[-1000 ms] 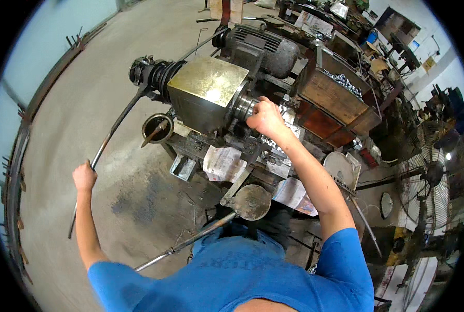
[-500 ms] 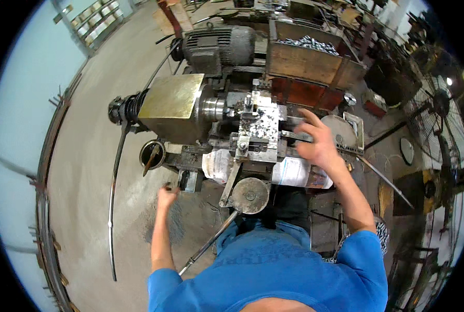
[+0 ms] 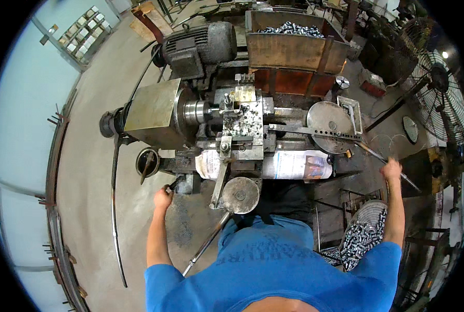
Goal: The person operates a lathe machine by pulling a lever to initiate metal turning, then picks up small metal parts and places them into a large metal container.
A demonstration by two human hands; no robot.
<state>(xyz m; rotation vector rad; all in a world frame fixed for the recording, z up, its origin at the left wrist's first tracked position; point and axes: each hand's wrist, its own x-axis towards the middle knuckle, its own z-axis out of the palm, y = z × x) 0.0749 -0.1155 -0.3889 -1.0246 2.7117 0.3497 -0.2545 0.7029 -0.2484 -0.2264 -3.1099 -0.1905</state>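
Note:
At the far right, my right hand is closed round a long metal lever that slants out from the machine's round plate. My left hand is closed at the left, by a small grey metal box on the machine's front. A short dark handle runs between that hand and the box, its gripped end hidden by the fingers. Between my hands stands a lathe-like machine, with a shiny spindle facing a tool slide strewn with dark metal chips. A flat perforated bar reaches across the round plate.
A round metal disc with a rod juts toward my body. Small metal parts fill a basket by my right arm and a wooden crate behind the machine. A pot hangs at left; a fan stands at right.
My right hand has left the spot above the machine's bed and come right and down onto the metal lever. My left hand stays beside the small box. The view has shifted slightly.

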